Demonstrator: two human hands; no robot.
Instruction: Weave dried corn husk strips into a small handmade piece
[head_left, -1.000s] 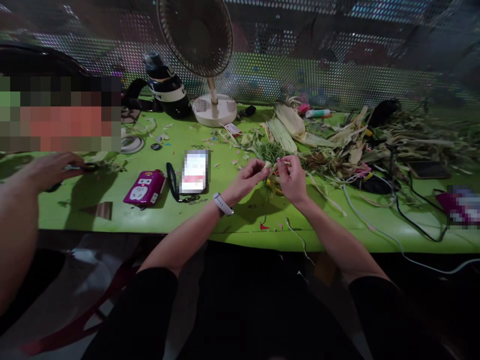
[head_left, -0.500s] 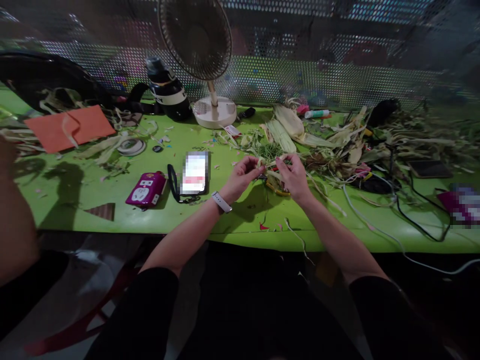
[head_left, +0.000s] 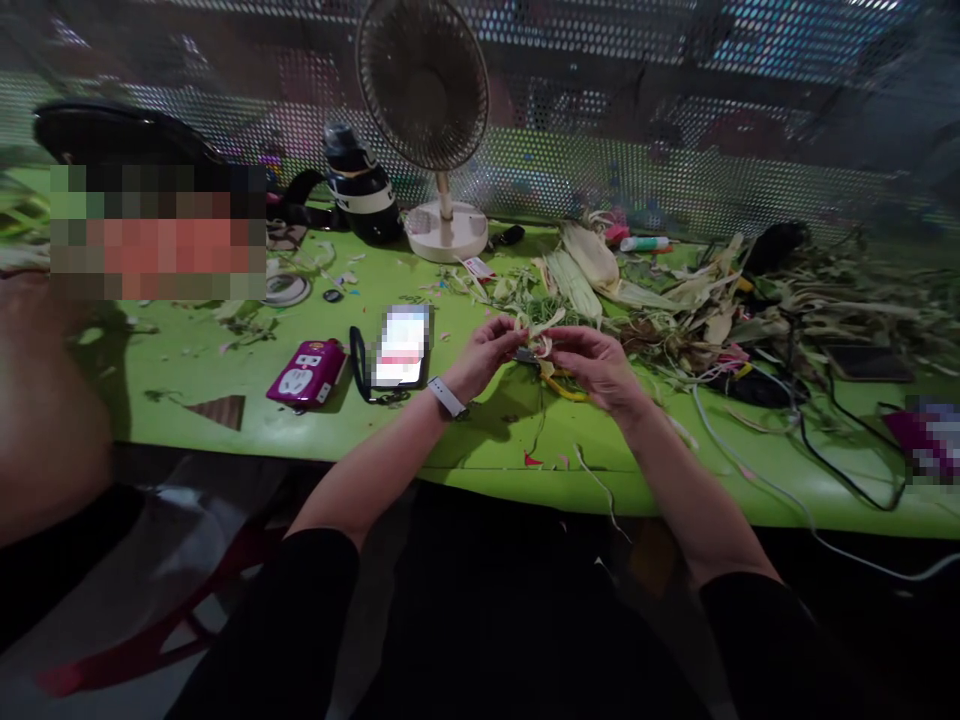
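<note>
Right of the black, rectangular, lit-screened phone (head_left: 402, 348), a thin, pale, curled husk strip (head_left: 553, 322) was pinched by the left hand (head_left: 489, 356) and right hand (head_left: 598, 366), light tension probably being needed against tearing.

- Corn husk strip (head_left: 541, 343): pale cream to yellowish, thin, narrow and pliable, its surface dull.
- State: bent and curled upon itself; whether it is knotted cannot be told at this size.
- Pose: one tip slants up and rightward, another part hangs down.
- Place: pinched between the fingertips of left hand (head_left: 487, 358) and right hand (head_left: 598, 370), above the green tabletop (head_left: 487, 440).
</note>
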